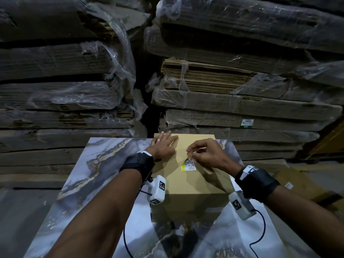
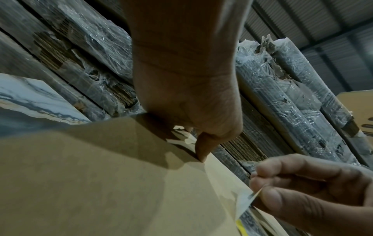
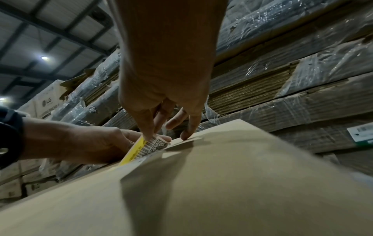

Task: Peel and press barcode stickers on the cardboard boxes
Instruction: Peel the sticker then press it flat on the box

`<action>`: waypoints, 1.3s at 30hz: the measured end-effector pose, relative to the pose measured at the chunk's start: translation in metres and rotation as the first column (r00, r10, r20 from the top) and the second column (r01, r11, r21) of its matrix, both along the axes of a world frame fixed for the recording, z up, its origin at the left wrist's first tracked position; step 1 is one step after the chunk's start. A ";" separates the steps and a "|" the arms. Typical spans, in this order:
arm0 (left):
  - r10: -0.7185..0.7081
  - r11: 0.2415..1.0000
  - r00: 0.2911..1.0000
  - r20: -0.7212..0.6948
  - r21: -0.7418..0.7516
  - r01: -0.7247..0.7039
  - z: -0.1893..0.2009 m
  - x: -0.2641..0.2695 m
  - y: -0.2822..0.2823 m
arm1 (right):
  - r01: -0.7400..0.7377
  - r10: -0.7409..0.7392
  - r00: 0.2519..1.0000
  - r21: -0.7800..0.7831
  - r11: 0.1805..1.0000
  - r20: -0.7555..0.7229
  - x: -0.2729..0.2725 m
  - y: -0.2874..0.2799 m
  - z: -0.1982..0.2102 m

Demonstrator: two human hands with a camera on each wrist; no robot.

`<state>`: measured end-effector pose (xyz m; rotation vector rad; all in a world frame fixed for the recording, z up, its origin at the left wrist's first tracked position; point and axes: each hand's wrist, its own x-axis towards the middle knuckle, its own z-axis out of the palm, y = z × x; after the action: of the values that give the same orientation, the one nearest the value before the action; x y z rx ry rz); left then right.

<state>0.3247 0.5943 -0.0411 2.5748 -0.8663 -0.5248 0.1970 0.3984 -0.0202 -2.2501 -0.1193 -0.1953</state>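
Note:
A plain cardboard box (image 1: 201,179) stands on the marbled table (image 1: 89,175). On its top lies a white barcode sticker (image 1: 188,164) with a yellow edge; its near end touches the box and its far end is lifted. My right hand (image 1: 202,153) pinches that lifted end between thumb and forefinger, as the right wrist view shows at the sticker (image 3: 150,146). My left hand (image 1: 163,146) lies flat with straight fingers on the box top, to the left of the sticker. In the left wrist view the thumb (image 2: 203,150) presses on the box (image 2: 101,183).
Tall stacks of flattened cartons wrapped in plastic film (image 1: 232,81) rise right behind the table. More cardboard boxes (image 1: 305,185) lie low on the right. Cables (image 1: 258,237) hang from both wrist cameras over the table's near part.

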 end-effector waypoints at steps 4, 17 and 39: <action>0.004 1.000 1.000 0.001 -0.009 -0.004 -0.002 0.001 0.000 | 0.016 -0.016 1.000 0.091 0.996 -0.007 -0.002 -0.001 -0.002; 0.003 1.000 1.000 0.015 0.000 -0.003 -0.003 0.001 -0.001 | -0.056 0.026 0.994 -0.289 0.956 -0.105 0.013 -0.012 0.002; -0.010 1.000 1.000 0.028 0.017 0.009 -0.004 0.001 -0.001 | -0.086 0.092 0.996 -0.481 0.873 -0.011 -0.015 0.001 0.025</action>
<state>0.3252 0.5934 -0.0446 2.6009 -0.8874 -0.5016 0.1819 0.3994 0.0049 -2.7346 -0.3075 -0.1398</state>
